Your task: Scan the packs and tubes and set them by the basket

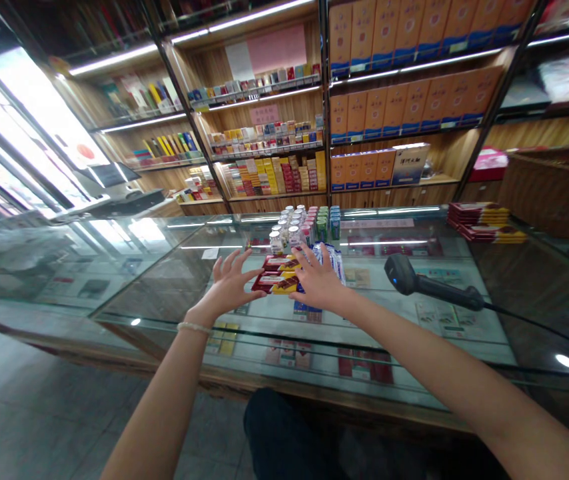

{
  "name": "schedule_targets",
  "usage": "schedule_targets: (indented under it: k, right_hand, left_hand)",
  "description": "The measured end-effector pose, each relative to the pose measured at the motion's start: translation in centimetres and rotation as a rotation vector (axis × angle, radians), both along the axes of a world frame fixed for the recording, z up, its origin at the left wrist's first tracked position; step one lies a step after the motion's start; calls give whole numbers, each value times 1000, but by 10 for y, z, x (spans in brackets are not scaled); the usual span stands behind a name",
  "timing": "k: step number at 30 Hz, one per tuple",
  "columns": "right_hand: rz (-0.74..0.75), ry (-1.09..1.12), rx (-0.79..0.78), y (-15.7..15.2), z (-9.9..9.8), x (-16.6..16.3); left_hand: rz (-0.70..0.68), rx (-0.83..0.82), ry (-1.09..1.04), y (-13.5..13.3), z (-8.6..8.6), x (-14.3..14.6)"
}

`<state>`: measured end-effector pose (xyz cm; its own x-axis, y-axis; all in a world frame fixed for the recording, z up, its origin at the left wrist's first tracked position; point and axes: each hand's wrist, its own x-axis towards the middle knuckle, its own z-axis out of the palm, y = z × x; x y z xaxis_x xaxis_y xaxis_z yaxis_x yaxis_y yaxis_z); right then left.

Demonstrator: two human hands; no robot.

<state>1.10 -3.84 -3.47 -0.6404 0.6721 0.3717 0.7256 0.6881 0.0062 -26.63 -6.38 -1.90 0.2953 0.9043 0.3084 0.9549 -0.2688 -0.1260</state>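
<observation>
Red and yellow chocolate bar packs (277, 279) lie in a small group on the glass counter, between my two hands. My left hand (232, 283) is at their left end, fingers spread, thumb by the wrappers. Over their right end is my right hand (318, 280), its fingers also apart; whether it touches the packs I cannot tell. Blue and white packets (334, 260) lie just beyond my right hand, partly hidden by it. Behind them stand several rows of small white bottles (275, 241), with pink, green (322, 223) and blue containers (335, 222) alongside.
A black barcode scanner (432, 287) with a cable lies right of my hands. More red and yellow packs (482, 223) are stacked at the back right, near a wicker basket (554, 190). Shelves with orange boxes (387, 110) stand behind the glass counter (364, 327).
</observation>
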Motion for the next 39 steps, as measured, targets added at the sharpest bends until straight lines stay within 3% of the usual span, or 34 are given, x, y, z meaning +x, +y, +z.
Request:
schedule_targets:
  k: [15, 22, 30, 39]
  right_hand:
    - [12, 11, -215, 7, 15, -9]
    - [-25, 168, -95, 5, 33, 7]
    - [-141, 267, 117, 15, 59, 70]
    - [-300, 297, 220, 31, 57, 151]
  left_hand:
    - [13, -204, -14, 19, 10, -11]
    - [-24, 69, -28, 23, 23, -1]
    - [-48, 359, -64, 37, 57, 75]
    - [-98, 423, -127, 59, 58, 177]
